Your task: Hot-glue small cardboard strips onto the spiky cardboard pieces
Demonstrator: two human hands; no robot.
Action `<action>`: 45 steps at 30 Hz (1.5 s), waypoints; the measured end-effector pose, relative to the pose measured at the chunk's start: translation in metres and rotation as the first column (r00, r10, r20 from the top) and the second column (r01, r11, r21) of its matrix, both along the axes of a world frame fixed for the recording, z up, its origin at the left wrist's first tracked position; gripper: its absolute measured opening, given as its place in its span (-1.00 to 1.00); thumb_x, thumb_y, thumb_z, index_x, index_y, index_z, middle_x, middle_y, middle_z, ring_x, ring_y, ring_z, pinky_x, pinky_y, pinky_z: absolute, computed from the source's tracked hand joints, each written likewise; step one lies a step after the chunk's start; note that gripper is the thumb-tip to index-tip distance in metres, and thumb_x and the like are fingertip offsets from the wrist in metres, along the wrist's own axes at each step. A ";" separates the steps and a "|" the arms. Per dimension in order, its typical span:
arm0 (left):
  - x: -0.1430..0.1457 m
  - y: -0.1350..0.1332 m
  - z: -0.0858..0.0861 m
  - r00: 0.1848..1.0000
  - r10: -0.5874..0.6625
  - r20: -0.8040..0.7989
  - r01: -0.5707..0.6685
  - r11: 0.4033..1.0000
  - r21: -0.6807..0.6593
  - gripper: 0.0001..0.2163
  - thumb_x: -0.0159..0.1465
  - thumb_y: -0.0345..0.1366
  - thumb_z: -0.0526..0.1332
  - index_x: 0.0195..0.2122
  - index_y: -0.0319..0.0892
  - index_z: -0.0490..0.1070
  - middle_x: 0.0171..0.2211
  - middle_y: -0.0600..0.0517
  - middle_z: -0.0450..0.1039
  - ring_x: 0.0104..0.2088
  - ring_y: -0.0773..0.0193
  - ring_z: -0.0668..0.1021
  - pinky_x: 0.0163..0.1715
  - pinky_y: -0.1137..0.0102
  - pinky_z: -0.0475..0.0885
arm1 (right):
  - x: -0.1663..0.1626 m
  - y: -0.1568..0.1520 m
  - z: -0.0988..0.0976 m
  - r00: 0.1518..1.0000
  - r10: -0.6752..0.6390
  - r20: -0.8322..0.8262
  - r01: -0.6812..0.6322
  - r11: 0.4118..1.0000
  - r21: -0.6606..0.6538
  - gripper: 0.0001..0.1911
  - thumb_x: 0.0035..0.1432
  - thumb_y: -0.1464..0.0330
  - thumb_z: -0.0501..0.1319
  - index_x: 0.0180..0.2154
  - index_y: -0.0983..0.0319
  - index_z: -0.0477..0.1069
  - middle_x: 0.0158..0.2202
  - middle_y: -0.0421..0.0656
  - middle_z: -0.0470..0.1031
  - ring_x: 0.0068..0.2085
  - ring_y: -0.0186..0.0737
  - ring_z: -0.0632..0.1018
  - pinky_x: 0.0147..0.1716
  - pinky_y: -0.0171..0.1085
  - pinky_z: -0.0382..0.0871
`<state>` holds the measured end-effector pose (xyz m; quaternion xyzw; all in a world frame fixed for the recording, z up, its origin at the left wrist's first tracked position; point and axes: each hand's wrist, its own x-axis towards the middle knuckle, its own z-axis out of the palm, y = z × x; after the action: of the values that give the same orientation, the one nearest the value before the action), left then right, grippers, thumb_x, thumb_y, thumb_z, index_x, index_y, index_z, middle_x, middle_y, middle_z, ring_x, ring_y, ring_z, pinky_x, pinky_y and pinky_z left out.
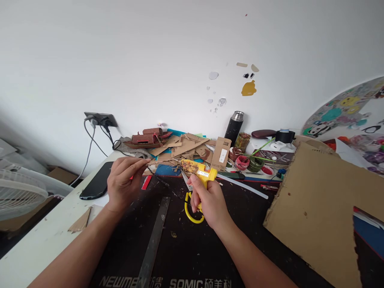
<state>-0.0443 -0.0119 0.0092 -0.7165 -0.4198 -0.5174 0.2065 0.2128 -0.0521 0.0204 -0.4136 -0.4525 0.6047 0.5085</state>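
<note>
My right hand (211, 202) is wrapped round the grip of a yellow hot glue gun (204, 174), whose stained front end points left. From the gun's back sticks a whitish glue stick (243, 186). On the left, my left hand (126, 182) is raised, thumb and fingertips pinched together close to the gun's nozzle. Something thin and brownish shows at those fingertips, but I cannot make out whether it is held or lies behind. Below the gun lie yellow-handled scissors (195, 221), partly covered by my right hand. A metal ruler (156, 240) rests on the dark desk mat (180, 256).
Cardboard scraps (189, 146) and a brown cardboard model (147, 138) sit along the wall. A black thermos (234, 127) and paint jars (242, 162) stand right of them. A large cardboard sheet (315, 212) covers the right side. A phone (97, 182) and fan (22, 190) are left.
</note>
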 end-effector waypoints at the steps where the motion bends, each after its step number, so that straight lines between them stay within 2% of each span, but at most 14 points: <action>1: 0.000 0.000 0.000 1.000 -0.003 -0.005 0.003 1.000 0.007 -0.82 0.45 -0.39 0.33 -0.03 0.02 0.68 -0.21 -0.01 0.70 -0.20 0.11 0.65 -0.11 0.19 0.50 | 0.000 0.000 0.000 1.000 0.002 0.000 -0.002 1.000 -0.001 -0.33 0.13 -0.30 0.37 -0.35 0.22 0.53 -0.76 -0.35 0.27 -0.73 -0.34 0.34 -0.67 -0.33 0.19; 8: 0.000 -0.001 0.001 1.000 0.005 0.001 -0.005 1.000 0.013 -0.82 0.45 -0.38 0.33 -0.04 0.03 0.68 -0.21 -0.01 0.70 -0.20 0.10 0.65 -0.11 0.19 0.50 | 0.000 0.000 0.000 1.000 0.004 -0.011 -0.004 1.000 -0.013 -0.32 0.11 -0.30 0.39 -0.34 0.22 0.53 -0.76 -0.36 0.27 -0.73 -0.34 0.34 -0.67 -0.34 0.21; 13: -0.012 0.004 0.000 0.991 0.079 0.109 -0.078 0.997 -0.006 -0.85 0.46 -0.32 0.31 -0.03 0.00 0.67 -0.18 -0.03 0.70 -0.17 0.09 0.65 -0.06 0.17 0.54 | 0.003 0.003 -0.002 1.000 -0.020 -0.011 0.020 1.000 0.001 -0.33 0.13 -0.29 0.38 -0.33 0.22 0.52 -0.74 -0.36 0.27 -0.72 -0.33 0.34 -0.66 -0.33 0.24; 16: -0.018 0.007 -0.001 0.973 0.134 0.186 -0.134 0.991 -0.011 -0.85 0.47 -0.29 0.29 -0.04 -0.01 0.67 -0.19 -0.04 0.70 -0.16 0.09 0.65 -0.05 0.17 0.54 | 0.004 0.003 -0.007 0.995 -0.026 0.099 0.022 0.999 0.041 -0.33 0.19 -0.30 0.31 -0.33 0.21 0.53 -0.74 -0.34 0.28 -0.71 -0.29 0.35 -0.62 -0.29 0.26; 18: -0.019 0.008 -0.002 0.968 0.145 0.206 -0.145 0.989 -0.018 -0.85 0.47 -0.28 0.29 -0.05 -0.01 0.67 -0.19 -0.04 0.70 -0.16 0.09 0.65 -0.05 0.18 0.54 | 0.004 0.001 -0.011 0.960 -0.043 0.275 0.012 0.994 0.113 -0.37 0.29 -0.26 0.25 -0.39 0.17 0.50 -0.72 -0.29 0.30 -0.68 -0.24 0.39 -0.59 -0.27 0.27; 20: -0.018 0.008 -0.001 0.970 0.137 0.202 -0.133 0.991 -0.033 -0.85 0.47 -0.29 0.29 -0.05 -0.02 0.67 -0.18 -0.04 0.70 -0.15 0.10 0.65 -0.04 0.18 0.54 | 0.002 -0.003 -0.015 0.869 -0.128 0.478 -0.014 0.959 0.282 -0.46 0.36 -0.14 0.26 -0.41 0.15 0.49 -0.64 -0.20 0.44 -0.61 -0.18 0.47 -0.54 -0.25 0.25; 21: -0.017 0.008 -0.001 0.972 0.128 0.197 -0.123 0.992 -0.038 -0.85 0.47 -0.30 0.29 -0.05 -0.03 0.67 -0.18 -0.04 0.70 -0.16 0.10 0.65 -0.04 0.19 0.54 | 0.001 -0.005 -0.018 0.810 -0.171 0.561 -0.061 0.927 0.370 -0.54 0.38 -0.07 0.28 -0.36 0.15 0.53 -0.55 -0.14 0.54 -0.54 -0.13 0.54 -0.50 -0.24 0.26; 23: -0.015 0.007 -0.001 0.979 0.102 0.179 -0.096 0.995 -0.042 -0.84 0.48 -0.31 0.28 -0.05 -0.04 0.68 -0.20 -0.04 0.70 -0.16 0.11 0.64 -0.06 0.19 0.53 | -0.002 -0.008 -0.023 0.682 -0.203 0.703 -0.212 0.865 0.455 -0.70 0.39 0.06 0.31 -0.26 0.13 0.57 -0.42 -0.09 0.66 -0.44 -0.06 0.63 -0.42 -0.23 0.24; 27: -0.009 0.006 -0.001 0.991 0.035 0.133 -0.033 0.999 -0.017 -0.83 0.47 -0.35 0.29 -0.03 -0.05 0.68 -0.20 -0.04 0.70 -0.18 0.13 0.63 -0.08 0.22 0.52 | -0.008 -0.009 -0.032 0.462 -0.184 0.868 -0.459 0.788 0.411 -0.89 0.30 0.29 0.36 -0.14 0.14 0.58 -0.28 -0.08 0.75 -0.31 -0.03 0.71 -0.35 -0.24 0.24; 30: -0.005 0.005 -0.002 0.993 0.007 0.119 -0.005 1.000 -0.020 -0.84 0.47 -0.36 0.30 -0.04 -0.05 0.67 -0.19 -0.03 0.71 -0.19 0.15 0.64 -0.09 0.24 0.51 | -0.012 -0.008 -0.032 0.304 -0.148 0.941 -0.527 0.797 0.296 -0.86 0.29 0.33 0.37 -0.11 0.17 0.59 -0.22 -0.06 0.76 -0.23 0.00 0.73 -0.32 -0.22 0.24; 33: -0.002 0.004 -0.003 0.994 -0.022 0.105 0.026 0.999 -0.035 -0.85 0.47 -0.37 0.30 -0.05 -0.06 0.67 -0.20 -0.03 0.71 -0.19 0.17 0.65 -0.10 0.26 0.51 | -0.014 -0.007 -0.028 0.216 -0.123 0.969 -0.542 0.810 0.223 -0.86 0.31 0.34 0.37 -0.09 0.17 0.61 -0.17 -0.08 0.77 -0.16 -0.01 0.73 -0.27 -0.21 0.28; 37: 0.000 0.004 -0.004 0.993 -0.066 0.093 0.071 0.996 -0.048 -0.84 0.48 -0.39 0.30 -0.01 -0.08 0.67 -0.18 -0.04 0.71 -0.18 0.17 0.64 -0.09 0.25 0.52 | -0.012 -0.006 -0.026 0.243 -0.106 0.964 -0.543 0.809 0.226 -0.81 0.37 0.25 0.38 -0.03 0.13 0.64 -0.13 -0.12 0.77 -0.10 -0.02 0.72 -0.18 -0.20 0.36; 42: -0.001 0.005 -0.006 0.993 -0.080 0.091 0.087 0.993 -0.074 -0.84 0.48 -0.41 0.30 -0.01 -0.11 0.65 -0.17 -0.06 0.70 -0.16 0.16 0.64 -0.09 0.24 0.52 | -0.005 -0.001 -0.032 0.411 -0.064 0.909 -0.555 0.774 0.305 -0.52 0.26 0.07 0.52 0.12 0.13 0.64 -0.02 -0.08 0.75 0.02 0.05 0.68 0.00 -0.12 0.45; 45: -0.001 0.005 -0.006 0.991 -0.089 0.097 0.097 0.992 -0.075 -0.84 0.48 -0.43 0.30 -0.01 -0.09 0.65 -0.16 -0.04 0.70 -0.16 0.17 0.64 -0.09 0.25 0.52 | -0.003 0.001 -0.034 0.499 -0.043 0.866 -0.543 0.763 0.351 -0.60 0.24 0.11 0.55 0.03 0.13 0.68 -0.07 -0.08 0.75 -0.02 0.02 0.66 -0.01 -0.13 0.47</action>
<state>-0.0452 -0.0068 0.0029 -0.7179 -0.4155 -0.5423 0.1336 0.2102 -0.0508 -0.0141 -0.3961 -0.8583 0.2315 0.2299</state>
